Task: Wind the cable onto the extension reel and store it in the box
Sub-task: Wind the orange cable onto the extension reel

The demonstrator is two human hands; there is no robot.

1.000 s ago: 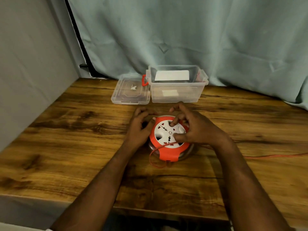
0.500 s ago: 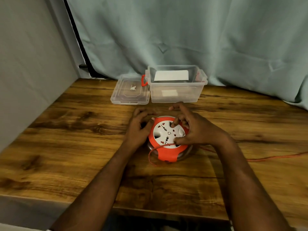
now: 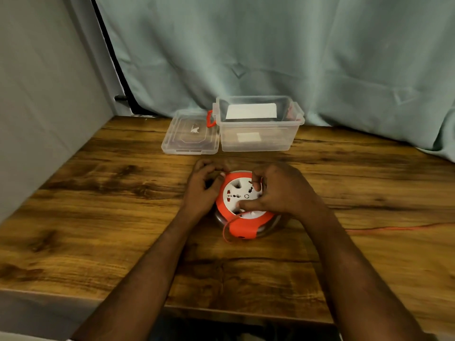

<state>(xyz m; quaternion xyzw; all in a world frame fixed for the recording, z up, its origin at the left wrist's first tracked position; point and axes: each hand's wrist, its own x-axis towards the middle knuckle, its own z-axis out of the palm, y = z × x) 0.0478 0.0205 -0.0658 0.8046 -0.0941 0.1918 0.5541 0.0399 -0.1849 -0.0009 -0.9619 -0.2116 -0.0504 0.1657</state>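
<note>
1. nearest the camera, two bare forearms reached forward over the front edge of the wooden table (image 3: 103, 217).
2. the extension reel (image 3: 242, 207) lay flat on the table, near its middle, its white socket face up inside an orange rim, with a clear drum below.
3. the left hand (image 3: 203, 188) sat against the reel's left side, fingers curled around the rim, thumb tip on the orange edge, gripping it.
4. the right hand (image 3: 278, 190) lay over the reel's right half, fingers bent, thumb and fingertips pressed onto the white face, holding it; whether they sat in any recess could not be told.
5. the orange cable (image 3: 398, 227) ran loose across the table from behind the right wrist to the right edge of view, and a short loop hung out at the reel's front left.
6. farther back stood the clear plastic box (image 3: 257, 137), open, well apart from the reel, with an orange latch on its left end.
7. just beside the box, on its left, the clear lid (image 3: 190, 136) lay flat.
8. behind everything hung a pale green curtain (image 3: 295, 52).
</note>
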